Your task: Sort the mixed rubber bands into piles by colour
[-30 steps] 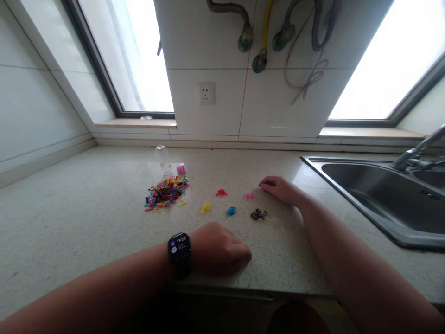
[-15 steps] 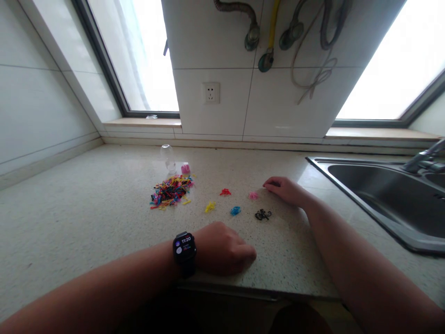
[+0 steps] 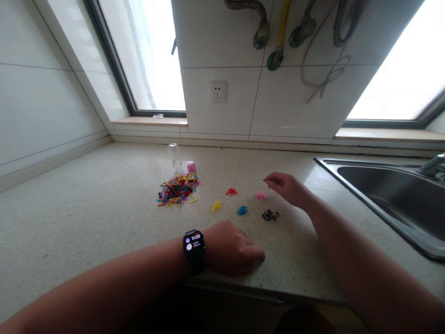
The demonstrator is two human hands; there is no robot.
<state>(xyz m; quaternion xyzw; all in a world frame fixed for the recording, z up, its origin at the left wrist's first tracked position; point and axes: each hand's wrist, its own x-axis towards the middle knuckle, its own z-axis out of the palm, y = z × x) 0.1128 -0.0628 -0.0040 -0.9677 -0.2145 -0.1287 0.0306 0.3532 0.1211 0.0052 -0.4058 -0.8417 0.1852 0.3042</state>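
Observation:
My left hand [image 3: 233, 249] rests closed in a fist near the counter's front edge, with nothing seen in it. My right hand [image 3: 284, 186] is above the counter just right of the small pink pile [image 3: 260, 195], thumb and forefinger slightly apart, holding nothing I can see. Other small piles of elastic bands lie between the hands: red bands [image 3: 231, 191], yellow bands [image 3: 217, 206], blue bands [image 3: 242, 210] and black bands [image 3: 270, 215]. Farther left is a large mixed heap of coloured bands [image 3: 178, 189].
Behind the heap stand a clear bottle [image 3: 175, 157] and a pink cap [image 3: 192, 167]. A steel sink [image 3: 382, 199] is set into the counter [image 3: 114, 208] at the right. The tiled back wall carries a socket [image 3: 218, 92] and hoses above.
The view has shifted, so everything sits a little farther right. My right hand has risen slightly and moved a little left relative to the pink pile. My left fist stays in place.

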